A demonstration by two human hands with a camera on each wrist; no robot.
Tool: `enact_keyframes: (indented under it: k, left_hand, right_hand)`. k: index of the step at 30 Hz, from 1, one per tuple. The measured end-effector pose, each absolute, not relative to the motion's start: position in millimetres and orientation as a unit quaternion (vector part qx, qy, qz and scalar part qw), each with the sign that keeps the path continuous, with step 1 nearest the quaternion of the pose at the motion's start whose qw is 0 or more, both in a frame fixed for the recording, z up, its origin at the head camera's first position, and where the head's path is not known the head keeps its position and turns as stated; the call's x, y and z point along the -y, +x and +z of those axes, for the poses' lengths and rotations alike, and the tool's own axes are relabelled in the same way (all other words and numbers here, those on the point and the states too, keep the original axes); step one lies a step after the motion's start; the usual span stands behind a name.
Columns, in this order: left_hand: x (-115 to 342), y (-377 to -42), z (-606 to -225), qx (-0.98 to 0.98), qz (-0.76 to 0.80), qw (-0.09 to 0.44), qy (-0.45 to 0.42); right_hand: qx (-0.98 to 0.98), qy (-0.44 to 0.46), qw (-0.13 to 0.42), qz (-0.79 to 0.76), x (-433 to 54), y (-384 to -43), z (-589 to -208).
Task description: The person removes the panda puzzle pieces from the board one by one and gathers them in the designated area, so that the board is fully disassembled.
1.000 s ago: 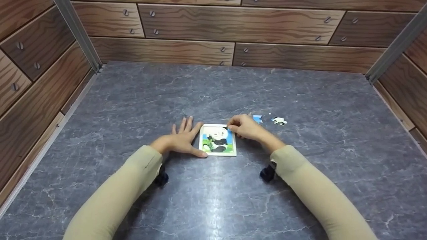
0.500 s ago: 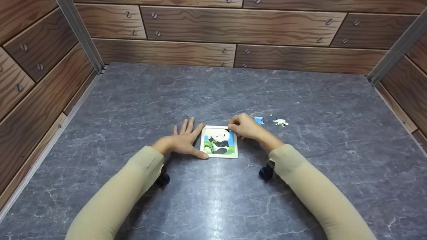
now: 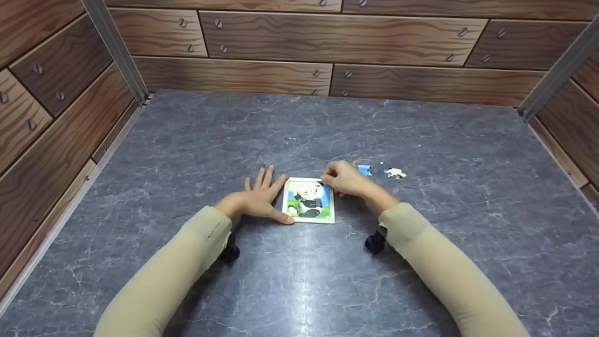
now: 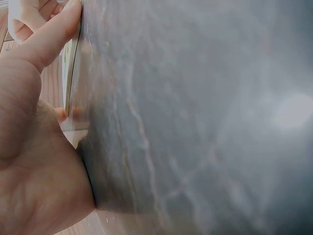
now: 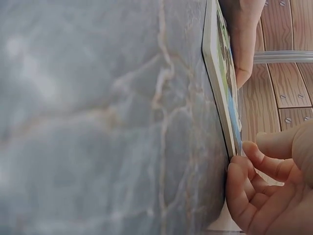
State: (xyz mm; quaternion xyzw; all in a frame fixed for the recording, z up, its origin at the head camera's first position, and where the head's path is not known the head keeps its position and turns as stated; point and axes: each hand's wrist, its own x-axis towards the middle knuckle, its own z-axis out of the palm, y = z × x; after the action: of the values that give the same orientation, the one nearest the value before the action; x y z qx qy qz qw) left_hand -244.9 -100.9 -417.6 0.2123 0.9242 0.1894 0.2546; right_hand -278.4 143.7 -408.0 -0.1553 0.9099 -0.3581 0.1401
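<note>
A panda puzzle in a pale tray (image 3: pixel 309 221) lies flat on the table, and its top left part shows a pale bare patch. My left hand (image 3: pixel 257 200) is spread along the tray's left side, with the thumb on the near left corner and the index finger by the far left corner. At the far right corner, the curled thumb and fingers of my right hand (image 3: pixel 346 180) pinch a puzzle piece with a black ear (image 3: pixel 320 183), largely hidden beneath them. In the right wrist view, the fingertips (image 5: pixel 248 148) touch the corner of the tray.
Right of my right hand lie a blue loose piece (image 3: pixel 364 170) and a white and black loose piece (image 3: pixel 396 173). A tiny white speck (image 3: pixel 381 163) lies between them. Wood-patterned walls (image 3: pixel 262 40) enclose the grey marbled table (image 3: pixel 224 126) at the back and sides.
The view has shifted slightly, so everything sits a little lower and further right. At the far right corner the black ear shows a bit more clearly. Both hands hold their places.
</note>
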Motion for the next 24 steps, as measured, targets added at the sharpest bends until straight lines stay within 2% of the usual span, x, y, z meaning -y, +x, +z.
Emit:
enact_keyframes:
  k: [12, 24]
  left_hand:
    - [101.5, -245.2, -416.8, -0.922, 0.192, 0.261, 0.21]
    - [96.5, -241.9, -414.8, -0.927, 0.202, 0.241, 0.206]
  right_hand:
    - [-0.903, -0.174, 0.148, -0.363, -145.5, -279.1, -408.0]
    - [-0.901, -0.187, 0.144, -0.364, -147.6, -280.9, -413.7]
